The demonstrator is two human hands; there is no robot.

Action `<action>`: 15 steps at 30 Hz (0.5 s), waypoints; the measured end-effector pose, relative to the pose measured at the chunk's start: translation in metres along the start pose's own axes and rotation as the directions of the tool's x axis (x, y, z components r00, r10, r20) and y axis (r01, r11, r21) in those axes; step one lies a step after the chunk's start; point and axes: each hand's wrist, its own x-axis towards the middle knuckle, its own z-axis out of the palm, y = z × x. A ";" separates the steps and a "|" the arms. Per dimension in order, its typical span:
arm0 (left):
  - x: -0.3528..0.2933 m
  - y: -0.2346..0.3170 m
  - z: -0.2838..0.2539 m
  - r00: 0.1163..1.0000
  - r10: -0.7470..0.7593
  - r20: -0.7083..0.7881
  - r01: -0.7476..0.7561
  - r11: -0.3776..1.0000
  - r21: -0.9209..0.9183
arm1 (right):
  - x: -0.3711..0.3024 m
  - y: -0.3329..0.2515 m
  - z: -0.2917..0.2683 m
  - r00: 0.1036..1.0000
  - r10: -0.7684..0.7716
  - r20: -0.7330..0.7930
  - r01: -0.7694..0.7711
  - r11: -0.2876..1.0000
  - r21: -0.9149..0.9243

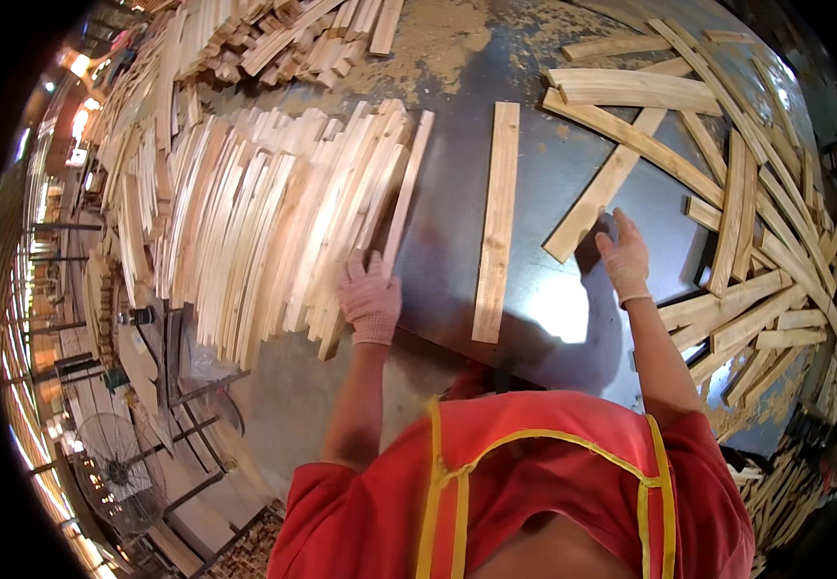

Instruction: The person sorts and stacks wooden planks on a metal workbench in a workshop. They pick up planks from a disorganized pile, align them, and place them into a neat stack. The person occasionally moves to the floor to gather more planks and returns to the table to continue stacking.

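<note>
My left hand [370, 301], in a pale knitted glove, is at the near end of a row of light wooden strips [274, 222]. Its fingers and thumb close round the lower end of the outermost strip [409, 193], which leans slightly away from the row. My right hand [623, 256], gloved as well, hovers over the dark metal table [447, 270] with fingers apart and nothing in them. Just left of it lies a slanted board [604, 185]. Between my hands a single flat board [496, 222] lies lengthwise on the table.
Loose boards [737, 212] cross each other in a heap at the right. More strips [283, 39] are piled at the far left. Sawdust [428, 43] covers the table's far part. A caged fan [119, 473] stands low at the left.
</note>
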 end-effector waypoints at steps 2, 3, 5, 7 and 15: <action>0.004 -0.040 0.006 0.997 -0.057 0.055 0.056 0.998 0.021 | -0.008 -0.021 0.015 0.984 -0.179 -0.025 0.175 0.978 -0.111; 0.002 -0.046 0.009 0.999 -0.022 0.032 0.021 0.999 0.040 | -0.013 -0.034 0.023 0.980 -0.199 0.009 0.199 0.977 -0.072; 0.001 -0.049 0.004 0.999 0.043 -0.005 -0.042 0.996 0.083 | -0.026 -0.081 0.033 0.968 -0.169 0.184 0.176 0.984 -0.023; 0.003 -0.042 0.001 0.994 -0.073 0.076 0.080 0.993 -0.091 | -0.044 -0.112 0.060 0.951 -0.265 0.158 0.286 0.950 -0.129; 0.036 -0.036 -0.071 0.793 0.183 0.582 0.604 -0.364 -0.709 | -0.056 -0.161 0.110 0.982 -0.086 0.168 0.114 0.979 -0.167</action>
